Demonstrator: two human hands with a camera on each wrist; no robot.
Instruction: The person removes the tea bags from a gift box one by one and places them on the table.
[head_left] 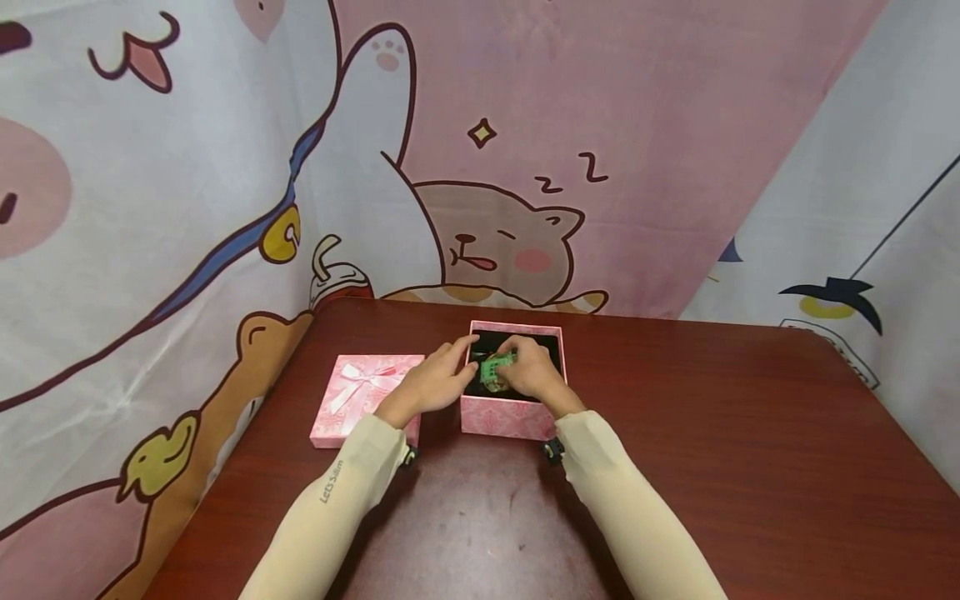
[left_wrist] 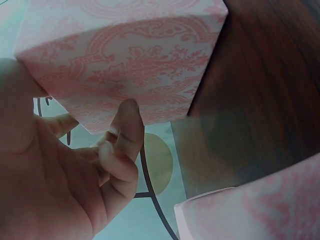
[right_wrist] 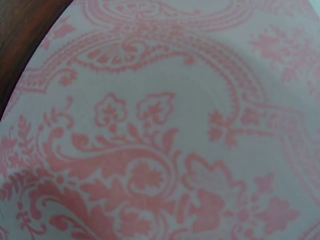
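Inside the pink patterned box [head_left: 506, 417], over its black interior [head_left: 487, 342], my right hand [head_left: 531, 367] grips a small green object [head_left: 495, 369] with square-looking cut-outs. Its exact kind cannot be told, and the hand hides part of it. My left hand [head_left: 438, 379] lies against the box's left side, with the thumb and forefinger tips at the rim. Two bent fingers [left_wrist: 127, 130] of that hand show beside the box's outer wall [left_wrist: 145, 65] in the left wrist view. The right wrist view shows only the box's printed wall [right_wrist: 150, 120].
The box's lid [head_left: 326, 425], topped with a pale ribbon bow [head_left: 366, 377], sits left of the box on the dark red-brown table [head_left: 720, 458]. A cartoon-printed cloth [head_left: 637, 167] hangs behind the table and along its left side.
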